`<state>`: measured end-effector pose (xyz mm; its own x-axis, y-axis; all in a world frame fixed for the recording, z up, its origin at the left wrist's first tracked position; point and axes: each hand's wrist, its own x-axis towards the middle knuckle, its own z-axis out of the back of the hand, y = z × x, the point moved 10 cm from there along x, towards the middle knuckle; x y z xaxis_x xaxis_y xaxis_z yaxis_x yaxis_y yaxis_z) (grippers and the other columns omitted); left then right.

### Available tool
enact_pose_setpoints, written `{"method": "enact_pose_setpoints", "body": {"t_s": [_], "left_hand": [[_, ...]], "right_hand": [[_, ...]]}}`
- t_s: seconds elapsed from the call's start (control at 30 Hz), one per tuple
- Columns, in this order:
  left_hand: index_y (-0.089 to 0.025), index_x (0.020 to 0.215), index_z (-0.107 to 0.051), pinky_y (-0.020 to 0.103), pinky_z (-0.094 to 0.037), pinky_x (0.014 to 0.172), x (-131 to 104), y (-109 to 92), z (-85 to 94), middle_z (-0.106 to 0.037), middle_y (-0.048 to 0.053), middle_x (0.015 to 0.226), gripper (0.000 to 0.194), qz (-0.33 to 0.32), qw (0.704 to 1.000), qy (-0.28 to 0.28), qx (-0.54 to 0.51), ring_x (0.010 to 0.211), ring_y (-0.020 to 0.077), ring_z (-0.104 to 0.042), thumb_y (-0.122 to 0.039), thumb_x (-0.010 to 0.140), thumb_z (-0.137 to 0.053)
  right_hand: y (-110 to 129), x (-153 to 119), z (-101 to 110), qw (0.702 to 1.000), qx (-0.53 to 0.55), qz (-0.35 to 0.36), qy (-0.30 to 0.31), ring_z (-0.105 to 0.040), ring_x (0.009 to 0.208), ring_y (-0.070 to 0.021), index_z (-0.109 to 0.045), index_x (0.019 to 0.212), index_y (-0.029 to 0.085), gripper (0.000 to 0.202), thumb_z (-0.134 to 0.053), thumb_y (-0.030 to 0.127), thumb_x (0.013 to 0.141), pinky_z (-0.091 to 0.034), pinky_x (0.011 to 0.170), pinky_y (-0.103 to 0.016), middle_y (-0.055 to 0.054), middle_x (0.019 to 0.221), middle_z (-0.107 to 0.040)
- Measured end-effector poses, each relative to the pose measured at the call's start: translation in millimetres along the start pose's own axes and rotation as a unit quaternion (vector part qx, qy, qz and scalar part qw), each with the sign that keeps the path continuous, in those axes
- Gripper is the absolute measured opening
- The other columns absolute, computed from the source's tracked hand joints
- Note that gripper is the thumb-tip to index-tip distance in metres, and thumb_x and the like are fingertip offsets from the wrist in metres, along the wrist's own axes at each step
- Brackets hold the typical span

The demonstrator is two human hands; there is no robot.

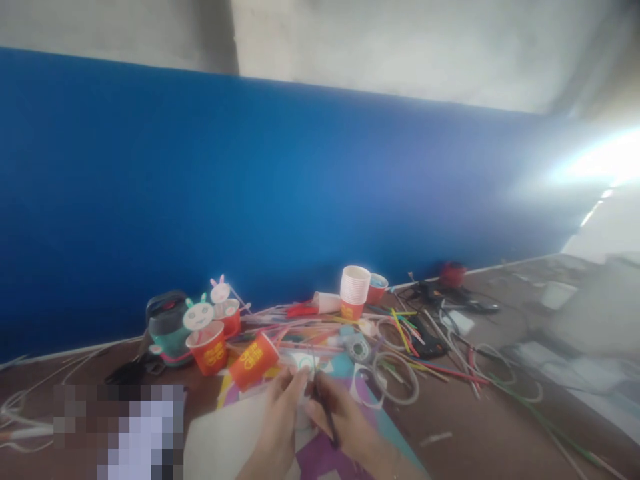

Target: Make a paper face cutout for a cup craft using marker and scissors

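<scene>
My left hand (281, 415) pinches a small white piece of paper (306, 362) with a green mark on it. My right hand (347, 420) is closed around dark-handled scissors (327, 415), whose blades point up beside the paper; blur hides whether they touch it. Below both hands lie coloured paper sheets (320, 460) in purple and blue, with a large white sheet (220, 437) at the left. Just beyond my left hand, a red paper cup (254, 360) lies tipped over. A roll of tape (358, 348) sits past my right hand.
Two red cups with rabbit-face cutouts (199, 315) stand at the left by a teal-and-grey container (170, 333). A cup stack (355, 293) rises at the back before a blue partition (300, 187). Straws (400, 331) and coiled tubing (400, 380) spread to the right.
</scene>
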<state>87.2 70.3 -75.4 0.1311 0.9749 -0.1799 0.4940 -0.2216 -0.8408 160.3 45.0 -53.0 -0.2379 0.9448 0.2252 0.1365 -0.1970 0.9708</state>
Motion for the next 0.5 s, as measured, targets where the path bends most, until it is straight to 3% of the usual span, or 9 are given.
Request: {"method": "enact_pose_setpoints", "body": {"t_s": [0.27, 0.5], "left_hand": [[-0.017, 0.064, -0.057, 0.024, -0.041, 0.064, 0.7, -3.5, 5.5, -0.055, -0.002, 0.063, 0.029, -0.015, 1.000, -0.020, 0.001, 0.065, 0.0124, -0.051, -0.033, 0.061, -0.080], [-0.017, 0.062, -0.054, 0.023, -0.040, 0.061, -1.7, -0.5, 0.2, -0.053, -0.004, 0.060, 0.029, 0.002, 1.000, 0.009, -0.005, 0.060, 0.0110, -0.049, -0.034, 0.063, -0.078]], "right_hand": [[-3.7, -0.3, 3.3, 1.000, -0.003, -0.002, -0.010, -0.030, 0.055, -0.0087, -0.044, 0.078, 0.019, 0.038, -0.063, 0.053, 0.078, -0.027, 0.048, -0.022, 0.006, 0.065, -0.035], [-0.3, -0.7, 1.2, 1.000, -0.004, 0.009, -0.009, -0.034, 0.057, -0.0097, -0.045, 0.081, 0.020, 0.038, -0.064, 0.053, 0.077, -0.029, 0.050, -0.023, 0.004, 0.067, -0.038]]}}
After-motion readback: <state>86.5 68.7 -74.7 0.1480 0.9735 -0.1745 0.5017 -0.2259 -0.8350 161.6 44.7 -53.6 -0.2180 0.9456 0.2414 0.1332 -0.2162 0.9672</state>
